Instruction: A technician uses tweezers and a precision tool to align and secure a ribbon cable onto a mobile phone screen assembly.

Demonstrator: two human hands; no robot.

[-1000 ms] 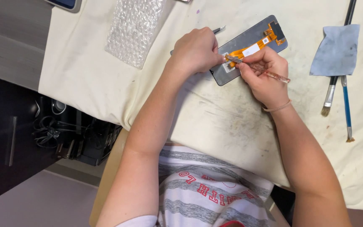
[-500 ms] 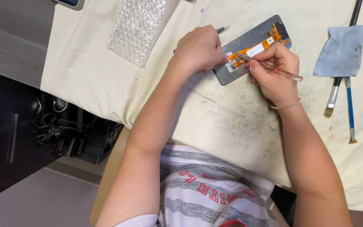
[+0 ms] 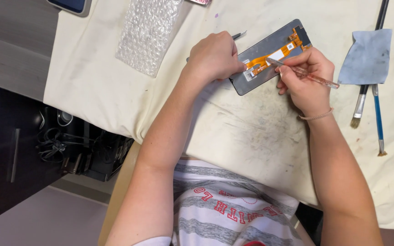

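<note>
While the dark phone display panel point(image 3: 270, 54) lies face down on the stained cream cloth point(image 3: 251, 132), its long axis runs on a slant from the near left corner up toward the far right, with an orange flex cable point(image 3: 274, 57) following that same line along its back. The left hand point(image 3: 215, 57) sits at the panel's lower left end, curled into a loose fist with its fingertips pressing down on that end; a thin metal tip point(image 3: 239, 34) pokes out past its knuckles, so it appears closed around a slim tool, though the grip itself is hidden. The right hand point(image 3: 304, 75) lies just to the near right of the panel, fingers pinched together on a clear thin-handled tool point(image 3: 304, 73) held like a pen, its point resting on the flex cable near the middle of the panel. Both hands touch or nearly touch the panel, one at each side. Further out, a sheet of bubble wrap point(image 3: 149, 34) lies to the far left, a grey wipe point(image 3: 366, 57) to the right over two brushes point(image 3: 368, 98), and a phone point(image 3: 71, 5) at the top edge. No container is in view.
</note>
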